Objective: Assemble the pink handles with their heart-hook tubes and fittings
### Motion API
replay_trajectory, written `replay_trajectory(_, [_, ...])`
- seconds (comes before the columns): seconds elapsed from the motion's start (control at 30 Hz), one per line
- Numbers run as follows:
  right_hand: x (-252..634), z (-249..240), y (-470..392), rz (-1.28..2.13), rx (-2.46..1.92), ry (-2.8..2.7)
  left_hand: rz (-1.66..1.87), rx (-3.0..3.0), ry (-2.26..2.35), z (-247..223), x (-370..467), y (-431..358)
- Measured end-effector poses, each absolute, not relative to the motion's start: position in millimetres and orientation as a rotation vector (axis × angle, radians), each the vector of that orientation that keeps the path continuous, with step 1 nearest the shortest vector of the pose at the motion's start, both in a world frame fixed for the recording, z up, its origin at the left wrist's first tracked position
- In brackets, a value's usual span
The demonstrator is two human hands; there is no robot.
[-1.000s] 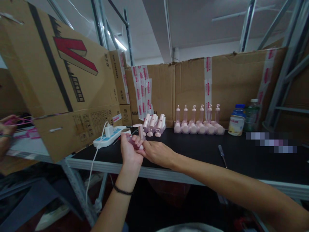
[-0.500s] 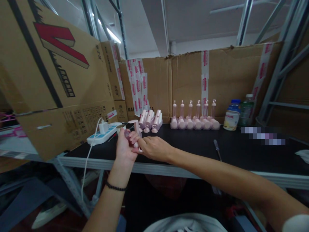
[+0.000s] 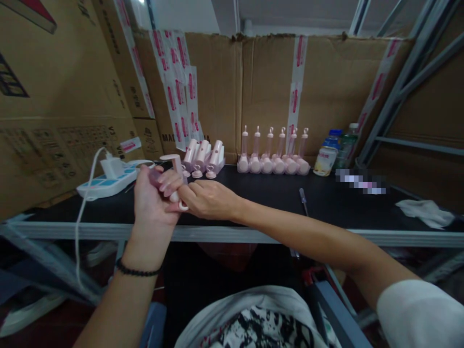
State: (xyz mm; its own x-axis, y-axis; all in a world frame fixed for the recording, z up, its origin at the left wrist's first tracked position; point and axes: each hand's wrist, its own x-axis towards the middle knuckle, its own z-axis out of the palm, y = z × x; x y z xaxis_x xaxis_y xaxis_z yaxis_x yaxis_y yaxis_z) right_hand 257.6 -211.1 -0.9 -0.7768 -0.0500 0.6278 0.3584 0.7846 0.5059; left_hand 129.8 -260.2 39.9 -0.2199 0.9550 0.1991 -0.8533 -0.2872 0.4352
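Both my hands meet above the front of the black tabletop, left of centre. My left hand (image 3: pixel 154 198), palm up, has its fingers curled round a translucent pink piece (image 3: pixel 155 178), mostly covered by the hand. My right hand (image 3: pixel 208 199) closes at the left fingertips, by a small pale ring-ended part (image 3: pixel 183 206); its exact grip is hidden. Just beyond the fingers a pale pink bent piece (image 3: pixel 177 164) sticks up; whether it is held or stands on the table I cannot tell. Close behind are pink cylindrical units (image 3: pixel 202 153) and several ring-topped caps (image 3: pixel 210 172).
Several pink units with upright clear tubes (image 3: pixel 267 162) line the back. A white power strip (image 3: pixel 108 184) with a cable lies left. Right are a screwdriver (image 3: pixel 303 200), a blue-capped bottle (image 3: pixel 325 157), a green bottle (image 3: pixel 348 147) and a white cloth (image 3: pixel 426 213). Cardboard (image 3: pixel 268 87) walls the back.
The view has tilted down and shifted, so everything sits higher and further left. My hands keep about the same hold on the pink parts.
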Motion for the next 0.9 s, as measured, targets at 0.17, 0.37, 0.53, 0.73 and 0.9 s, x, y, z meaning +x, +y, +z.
replay_trajectory(0.17, [256.8, -2.5, -220.8, -0.489, -0.295, -2.275, 2.03, 0.769, 0.291, 41.0, 128.7, -266.2])
replay_trajectory(0.37, [264.9, 1.4, -223.7, -0.071, -0.349, -2.272, 2.186, 0.862, 0.319, 44.2, 137.6, -266.5])
replay_trajectory(0.53, [268.3, 8.8, -212.5, 0.179, -0.425, -2.166, 2.241, 1.006, 0.342, 45.4, 142.1, -262.7])
replay_trajectory(0.73, [279.6, 24.6, -196.4, 0.332, -0.576, -1.89, 2.147, 1.153, 0.64, 40.6, 127.8, -253.4])
replay_trajectory(0.9, [291.5, 23.9, -179.8, 0.203, -0.781, -1.791, 2.251, 1.702, 1.07, 32.7, 116.4, -251.8])
